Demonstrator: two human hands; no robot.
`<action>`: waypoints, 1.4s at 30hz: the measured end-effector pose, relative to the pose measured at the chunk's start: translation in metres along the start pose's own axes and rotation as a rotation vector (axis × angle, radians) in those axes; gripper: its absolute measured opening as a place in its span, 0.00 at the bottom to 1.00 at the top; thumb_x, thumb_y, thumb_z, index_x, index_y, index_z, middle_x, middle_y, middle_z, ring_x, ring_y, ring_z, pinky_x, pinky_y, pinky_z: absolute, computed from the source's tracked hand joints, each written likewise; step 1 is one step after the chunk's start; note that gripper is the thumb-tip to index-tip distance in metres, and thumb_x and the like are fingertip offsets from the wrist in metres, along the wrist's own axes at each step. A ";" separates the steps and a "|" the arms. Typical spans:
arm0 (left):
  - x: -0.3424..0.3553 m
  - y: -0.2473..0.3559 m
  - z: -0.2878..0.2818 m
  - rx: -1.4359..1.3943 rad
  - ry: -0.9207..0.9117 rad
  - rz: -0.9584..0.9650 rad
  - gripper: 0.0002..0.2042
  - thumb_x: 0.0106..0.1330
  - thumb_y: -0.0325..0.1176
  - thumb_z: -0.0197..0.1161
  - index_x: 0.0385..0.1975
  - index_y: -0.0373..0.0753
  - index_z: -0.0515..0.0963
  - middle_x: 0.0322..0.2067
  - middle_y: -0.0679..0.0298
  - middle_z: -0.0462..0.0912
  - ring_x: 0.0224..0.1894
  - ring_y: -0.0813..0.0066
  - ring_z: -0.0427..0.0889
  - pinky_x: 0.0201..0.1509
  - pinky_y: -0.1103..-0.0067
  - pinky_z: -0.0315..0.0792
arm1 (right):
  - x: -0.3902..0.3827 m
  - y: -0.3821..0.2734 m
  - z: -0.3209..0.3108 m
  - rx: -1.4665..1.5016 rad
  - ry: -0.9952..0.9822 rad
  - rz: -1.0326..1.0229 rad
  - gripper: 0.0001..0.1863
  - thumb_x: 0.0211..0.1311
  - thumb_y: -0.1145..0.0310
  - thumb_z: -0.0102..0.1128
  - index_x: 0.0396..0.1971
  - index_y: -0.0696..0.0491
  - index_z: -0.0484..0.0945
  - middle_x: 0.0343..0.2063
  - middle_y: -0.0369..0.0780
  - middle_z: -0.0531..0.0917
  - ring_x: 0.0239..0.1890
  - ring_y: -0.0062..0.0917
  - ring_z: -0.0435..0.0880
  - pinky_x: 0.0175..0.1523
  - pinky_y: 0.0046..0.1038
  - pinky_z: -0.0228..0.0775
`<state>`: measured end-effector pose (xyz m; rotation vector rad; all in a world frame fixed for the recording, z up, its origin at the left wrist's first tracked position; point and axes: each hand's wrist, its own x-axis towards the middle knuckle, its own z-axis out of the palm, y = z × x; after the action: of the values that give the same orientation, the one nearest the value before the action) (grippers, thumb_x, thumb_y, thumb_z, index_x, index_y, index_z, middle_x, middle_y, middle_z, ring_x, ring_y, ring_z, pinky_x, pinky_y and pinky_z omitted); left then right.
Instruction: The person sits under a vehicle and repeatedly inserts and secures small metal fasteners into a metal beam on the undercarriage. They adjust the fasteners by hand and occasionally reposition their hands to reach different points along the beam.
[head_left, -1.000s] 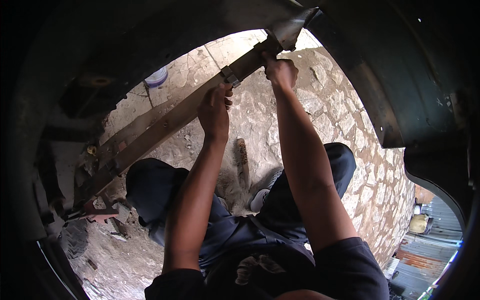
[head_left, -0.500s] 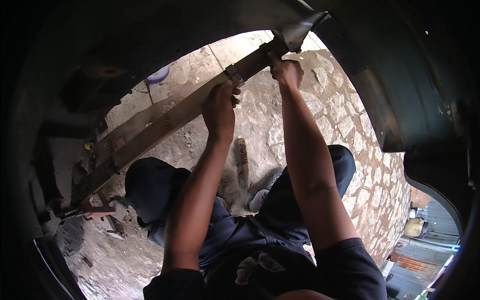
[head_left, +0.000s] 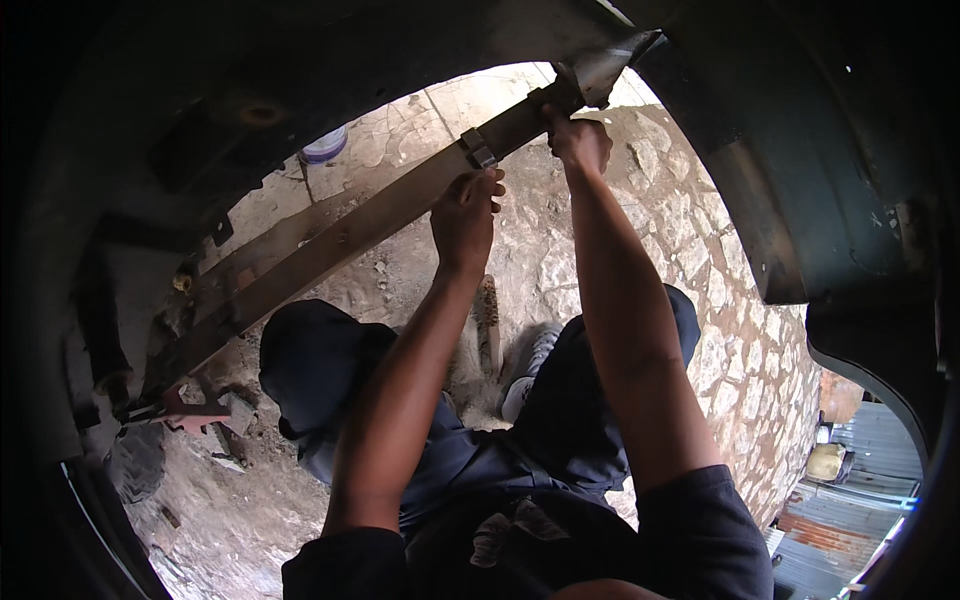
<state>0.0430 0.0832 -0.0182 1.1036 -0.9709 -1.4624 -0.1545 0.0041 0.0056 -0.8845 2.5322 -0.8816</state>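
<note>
A long, dusty brown metal bar [head_left: 365,215] slants from the lower left up to a dark end joint [head_left: 590,80]. Around its upper part sits a small metal clamp [head_left: 478,148]. My left hand [head_left: 464,222] is just below that clamp, its fingers curled and pressed together; whatever they pinch is hidden. Farther up, my right hand [head_left: 580,145] grips the bar's lower edge close to the joint, with one digit lying against its face. The undersides of its other fingers are out of sight.
Dark curved sheet metal [head_left: 830,190] arches over and around me. Between my knees, a narrow strip with a mottled end [head_left: 488,310] lies on the dirt. A white-and-purple tub [head_left: 325,145] stands beyond the bar. Stone paving [head_left: 700,260] spreads to the right, with corrugated sheets [head_left: 870,460] behind.
My left hand has shifted slightly right and dropped a little away from the clamp. My right hand stays by the bar's upper end. The whole view has shifted slightly.
</note>
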 end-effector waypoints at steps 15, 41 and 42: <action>-0.003 -0.034 -0.069 0.612 -0.121 -0.022 0.17 0.67 0.45 0.69 0.44 0.38 0.87 0.41 0.54 0.91 0.45 0.59 0.91 0.51 0.68 0.80 | -0.132 0.094 0.084 0.525 -0.419 -0.115 0.33 0.75 0.42 0.59 0.25 0.59 0.86 0.17 0.37 0.82 0.20 0.19 0.81 0.28 0.28 0.73; -0.156 0.025 -0.145 0.514 0.431 0.051 0.17 0.74 0.35 0.68 0.58 0.38 0.80 0.47 0.56 0.86 0.41 0.75 0.87 0.42 0.78 0.80 | -0.218 0.022 0.082 0.540 -1.706 -0.441 0.20 0.75 0.55 0.65 0.48 0.58 0.87 0.34 0.38 0.88 0.37 0.20 0.84 0.44 0.27 0.78; -0.161 0.031 -0.139 0.574 0.446 0.106 0.17 0.74 0.36 0.68 0.58 0.38 0.80 0.49 0.55 0.85 0.42 0.74 0.87 0.42 0.77 0.80 | -0.219 0.018 0.077 0.537 -1.680 -0.463 0.19 0.74 0.56 0.65 0.48 0.58 0.87 0.34 0.38 0.89 0.37 0.20 0.85 0.44 0.27 0.78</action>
<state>0.1948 0.2340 -0.0010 1.6738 -1.1271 -0.8030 0.0402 0.1224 -0.0444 -1.2118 0.6395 -0.4394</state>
